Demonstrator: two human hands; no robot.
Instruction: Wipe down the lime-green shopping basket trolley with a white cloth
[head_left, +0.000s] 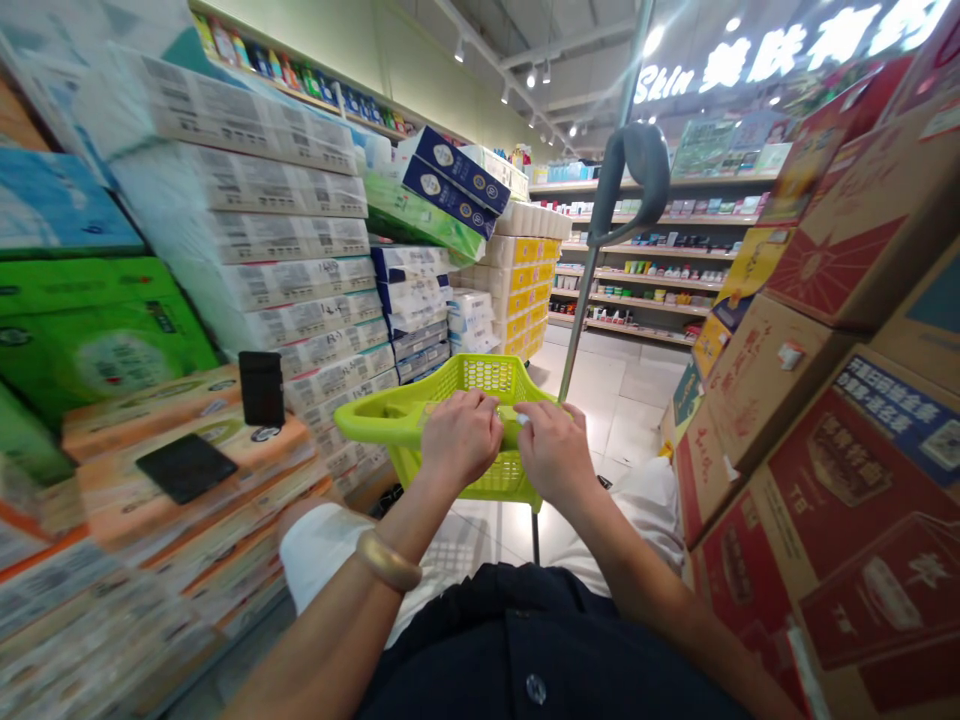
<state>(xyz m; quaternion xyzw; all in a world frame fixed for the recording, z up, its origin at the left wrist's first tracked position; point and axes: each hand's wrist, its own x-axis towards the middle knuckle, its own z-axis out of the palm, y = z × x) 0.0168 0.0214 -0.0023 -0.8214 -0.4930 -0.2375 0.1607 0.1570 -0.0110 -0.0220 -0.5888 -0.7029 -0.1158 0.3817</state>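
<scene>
A lime-green shopping basket cart [491,372] stands right in front of my body. My left hand [463,437], below a gold-coloured bracelet [388,562] on the wrist, is closed around the middle of its front handle. Close beside it, my right hand [555,450] also grips the handle, thumb toward the left hand. The two hands are a small gap apart. A grey pole with a looped dark grey grip [632,182] rises from the cart's right side. The basket's inside is partly hidden by my hands; its perforated far wall shows.
Stacked tissue packs [277,190] line the left side. A black phone-like object [261,388] and a flat black item [186,467] rest on orange packs. Cardboard cartons [810,365] crowd the right. Tiled floor [626,400] leads to stocked shelves [652,253].
</scene>
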